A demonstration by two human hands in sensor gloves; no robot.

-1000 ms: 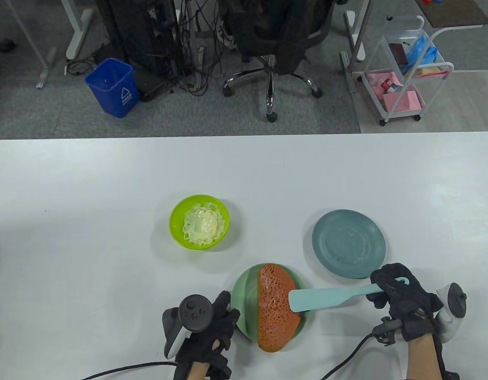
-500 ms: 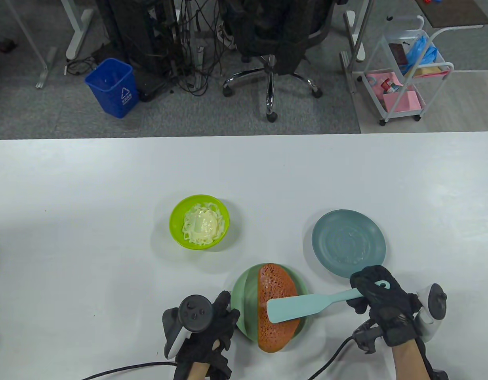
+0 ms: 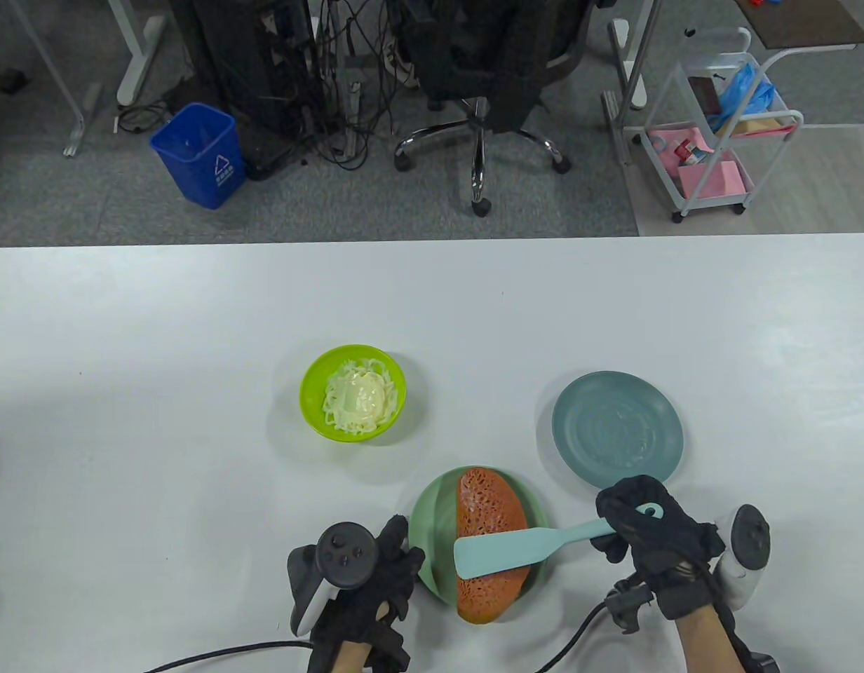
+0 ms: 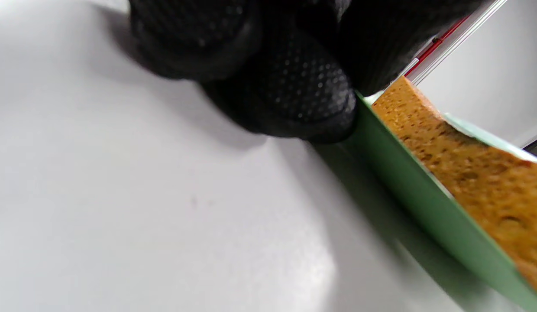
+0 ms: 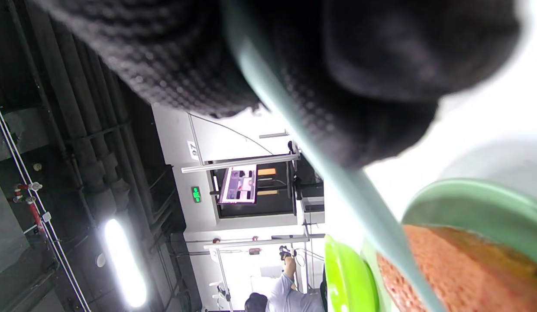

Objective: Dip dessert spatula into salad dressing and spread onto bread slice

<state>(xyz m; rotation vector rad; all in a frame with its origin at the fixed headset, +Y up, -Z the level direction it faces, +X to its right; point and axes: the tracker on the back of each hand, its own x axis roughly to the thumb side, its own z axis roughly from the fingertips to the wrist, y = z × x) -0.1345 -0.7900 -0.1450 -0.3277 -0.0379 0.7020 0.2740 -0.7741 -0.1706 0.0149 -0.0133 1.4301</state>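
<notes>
My right hand (image 3: 653,536) grips the handle of the dessert spatula (image 3: 505,552), and since a second ago I have drawn its blade leftward across the bread slice (image 3: 489,519), so it now lies over the slice's lower middle on the green plate (image 3: 432,519). My left hand (image 3: 376,582) stays at the plate's left rim, fingers curled and seemingly touching the edge, though the wrist view is too blurred to be sure. The salad dressing (image 3: 356,398) sits unmoved in its lime bowl (image 3: 313,410) farther up the counter (image 3: 158,350).

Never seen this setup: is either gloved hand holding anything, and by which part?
The right hand grips the spatula by its handle end; the left hand holds nothing.
</notes>
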